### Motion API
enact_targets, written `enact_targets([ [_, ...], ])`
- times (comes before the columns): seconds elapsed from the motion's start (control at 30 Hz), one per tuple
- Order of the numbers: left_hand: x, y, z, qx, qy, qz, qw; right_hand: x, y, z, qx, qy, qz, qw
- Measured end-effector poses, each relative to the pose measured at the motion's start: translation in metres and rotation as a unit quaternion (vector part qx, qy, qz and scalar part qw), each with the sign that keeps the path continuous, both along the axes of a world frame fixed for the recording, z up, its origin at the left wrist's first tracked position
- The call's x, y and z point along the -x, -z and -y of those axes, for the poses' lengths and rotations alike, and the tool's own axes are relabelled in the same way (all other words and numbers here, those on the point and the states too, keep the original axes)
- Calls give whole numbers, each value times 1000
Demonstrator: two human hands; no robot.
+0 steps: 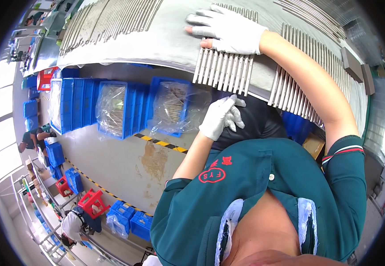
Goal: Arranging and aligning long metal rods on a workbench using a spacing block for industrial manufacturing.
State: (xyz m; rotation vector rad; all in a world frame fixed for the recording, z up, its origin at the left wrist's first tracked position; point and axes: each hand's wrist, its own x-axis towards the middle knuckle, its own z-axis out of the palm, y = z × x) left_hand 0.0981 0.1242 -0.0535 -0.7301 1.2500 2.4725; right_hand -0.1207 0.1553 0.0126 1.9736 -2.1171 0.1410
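My right hand (228, 29), in a white glove, lies flat with its fingers spread on a row of thin metal rods (222, 66). The rods lie side by side on the grey table (166, 44), their ends reaching over its near edge. My left hand (221, 116), also in a white glove, hangs just below that edge under the rod ends. Its fingers are loosely bent with nothing in them. Another row of rods (299, 84) lies to the right of my right forearm.
More rods (108, 22) are spread over the table's far left and far right (316, 17). Two dark blocks (356, 66) sit at its right end. Blue bins (117, 108) with bagged rods stand on the floor below, beside yellow-black tape (161, 142). Other people (75, 224) work at lower left.
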Motion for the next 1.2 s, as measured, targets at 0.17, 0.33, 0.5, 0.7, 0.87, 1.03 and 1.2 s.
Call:
enact_targets([
  [0.17,-1,1,1,-1,-4,-1,1000,1,1,-4,16,-7,-1,1000],
  [0.33,0,0,1,-10,-2,-4,1000,1,1,-4,-1,-5,18,1000],
  [0.5,-1,1,0,-8,-6,-6,1000,0,0,-4,-2,-3,24,1000],
  [0.7,-1,0,0,-8,-4,-3,1000,1,-1,-7,-11,1,45,999],
  [0.87,-2,3,1,-14,-12,-10,1000,1,-33,-19,-87,-27,164,982],
  [1.03,0,0,0,-13,-15,-6,1000,2,-32,-29,-76,-28,160,984],
  [1.2,-1,2,2,-2,3,-8,1000,6,-29,-37,-68,-33,134,988],
])
